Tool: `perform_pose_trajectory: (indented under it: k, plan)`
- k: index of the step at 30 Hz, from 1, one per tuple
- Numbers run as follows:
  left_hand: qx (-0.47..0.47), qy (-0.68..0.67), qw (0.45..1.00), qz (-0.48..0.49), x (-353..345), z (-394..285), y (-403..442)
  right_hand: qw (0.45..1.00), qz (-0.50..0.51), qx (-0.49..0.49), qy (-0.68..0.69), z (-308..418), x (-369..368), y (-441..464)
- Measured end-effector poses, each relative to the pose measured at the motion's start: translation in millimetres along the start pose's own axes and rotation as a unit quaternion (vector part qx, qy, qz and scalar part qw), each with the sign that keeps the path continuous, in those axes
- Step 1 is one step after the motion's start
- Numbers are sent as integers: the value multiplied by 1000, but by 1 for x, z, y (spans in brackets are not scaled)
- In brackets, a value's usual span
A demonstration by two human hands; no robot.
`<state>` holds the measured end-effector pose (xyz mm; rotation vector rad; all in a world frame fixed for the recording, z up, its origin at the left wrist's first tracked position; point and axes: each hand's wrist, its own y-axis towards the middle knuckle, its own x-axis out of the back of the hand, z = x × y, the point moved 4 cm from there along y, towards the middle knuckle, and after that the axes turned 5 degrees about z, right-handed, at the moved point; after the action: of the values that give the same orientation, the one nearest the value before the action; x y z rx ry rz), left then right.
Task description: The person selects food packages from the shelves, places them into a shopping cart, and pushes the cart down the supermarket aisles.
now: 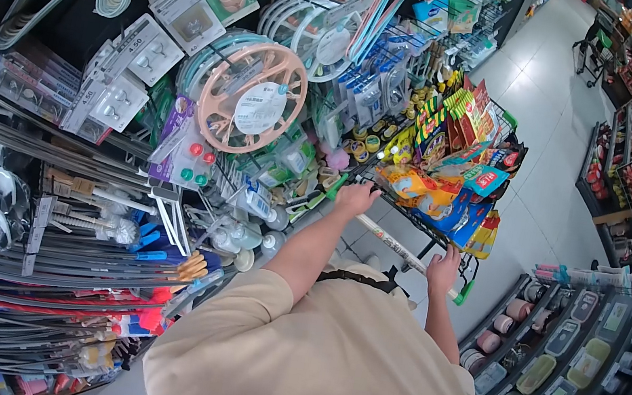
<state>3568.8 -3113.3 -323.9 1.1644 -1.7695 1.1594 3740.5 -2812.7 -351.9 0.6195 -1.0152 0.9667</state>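
Note:
A shopping cart handle [392, 243] with printed lettering and green ends runs slantwise in front of my body. Near its left end, my left hand [357, 199] is closed around the bar. My right hand [443, 272] rests on the bar towards the right green end, its fingers bent over it. Beyond the handle, the cart holds a heap of packaged goods: an orange bag [420, 190], a blue bag [466, 218], a teal packet [487, 179] and several red and yellow packets [471, 113]. The packets hide most of the basket.
Close on the left, a shelf wall carries a pink round hanger [252, 98], carded hooks [114, 98] and grey hangers [59, 274]. Shelves with food containers [571, 350] stand on the right. The tiled aisle [546, 109] runs ahead, with another cart [593, 55] farther along.

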Motion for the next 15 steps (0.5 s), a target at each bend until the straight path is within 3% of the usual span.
perform_pose_trajectory:
  k: [15]
  plan:
    - [-7,-16,1000,-8,-1,2,-10,1000,-8,2,-5,-7,-7,-5]
